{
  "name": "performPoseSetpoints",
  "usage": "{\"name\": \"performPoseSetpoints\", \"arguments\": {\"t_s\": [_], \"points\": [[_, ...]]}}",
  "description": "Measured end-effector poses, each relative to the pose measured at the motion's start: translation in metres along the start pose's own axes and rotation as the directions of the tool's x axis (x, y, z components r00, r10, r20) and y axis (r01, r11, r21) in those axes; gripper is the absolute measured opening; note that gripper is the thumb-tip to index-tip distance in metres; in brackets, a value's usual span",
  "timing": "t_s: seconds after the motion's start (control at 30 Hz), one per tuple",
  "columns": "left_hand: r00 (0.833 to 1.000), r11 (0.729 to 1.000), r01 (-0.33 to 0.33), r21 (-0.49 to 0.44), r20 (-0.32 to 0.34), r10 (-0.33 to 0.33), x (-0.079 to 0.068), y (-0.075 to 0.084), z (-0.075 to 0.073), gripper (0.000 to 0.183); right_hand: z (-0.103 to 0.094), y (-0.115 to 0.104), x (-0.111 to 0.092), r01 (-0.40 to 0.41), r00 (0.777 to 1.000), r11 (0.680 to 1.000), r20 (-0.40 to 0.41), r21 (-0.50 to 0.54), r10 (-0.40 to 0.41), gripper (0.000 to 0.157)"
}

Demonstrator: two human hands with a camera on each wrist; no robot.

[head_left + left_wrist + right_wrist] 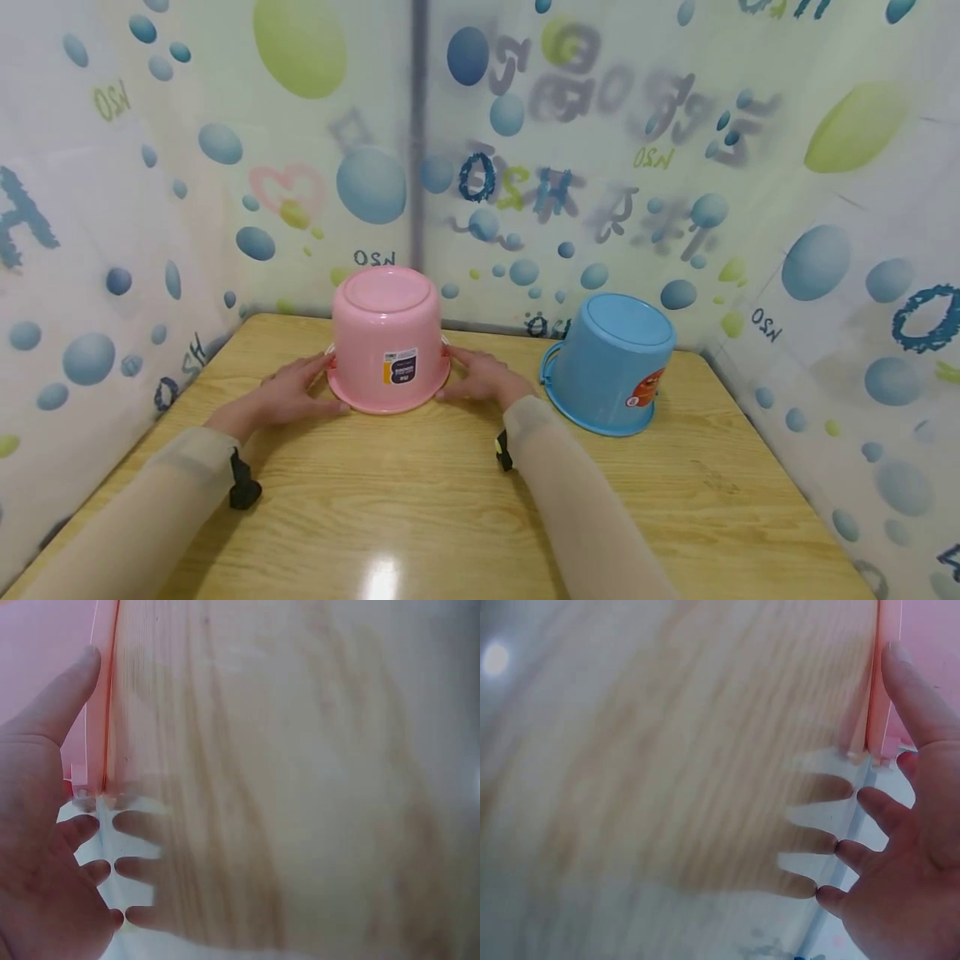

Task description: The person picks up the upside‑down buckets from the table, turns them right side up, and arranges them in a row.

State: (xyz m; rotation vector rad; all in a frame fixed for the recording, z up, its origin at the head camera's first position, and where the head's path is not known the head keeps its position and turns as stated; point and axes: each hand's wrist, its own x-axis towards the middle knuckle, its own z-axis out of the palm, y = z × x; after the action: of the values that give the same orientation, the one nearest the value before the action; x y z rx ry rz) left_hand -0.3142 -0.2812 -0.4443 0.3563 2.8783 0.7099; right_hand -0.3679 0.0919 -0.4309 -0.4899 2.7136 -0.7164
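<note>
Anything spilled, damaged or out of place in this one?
No spill or damage shows. Slightly odd: the pink bucket, between the left hand and right hand, and the blue bucket farther right both stand upside down, bases up, perhaps deliberately.

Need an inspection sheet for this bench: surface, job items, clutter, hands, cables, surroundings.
Surface: wood-grain table, glossy, with a bright reflection at the near side.
Job's things: pink bucket, upside down, label facing the person; blue bucket, also upside down, apart to the right, red label on its side.
Clutter: nothing seen.
Hands: left hand and right hand at opposite sides of the pink bucket, each thumb against its rim.
Cables: nothing seen.
Surroundings: pale walls with blue and green bubble prints, behind and at both sides.
</note>
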Motion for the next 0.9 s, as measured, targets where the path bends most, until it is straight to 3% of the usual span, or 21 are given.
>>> {"name": "performPoseSetpoints", "arguments": {"t_s": [0.63,0.9], "points": [[1.0,0.999,0.012,-0.042,-0.006,-0.012,0.0025,0.002,0.0001,0.118,0.008,-0.0076,0.0048,0.004,0.999,1.0,-0.046,-0.028,-0.005,0.094],[1.0,0.991,0.004,-0.131,0.001,-0.004,-0.0015,-0.0025,0.0018,0.121,0.0064,-0.0093,-0.0033,0.03,0.999,0.99,-0.023,0.135,-0.027,0.091]]}}
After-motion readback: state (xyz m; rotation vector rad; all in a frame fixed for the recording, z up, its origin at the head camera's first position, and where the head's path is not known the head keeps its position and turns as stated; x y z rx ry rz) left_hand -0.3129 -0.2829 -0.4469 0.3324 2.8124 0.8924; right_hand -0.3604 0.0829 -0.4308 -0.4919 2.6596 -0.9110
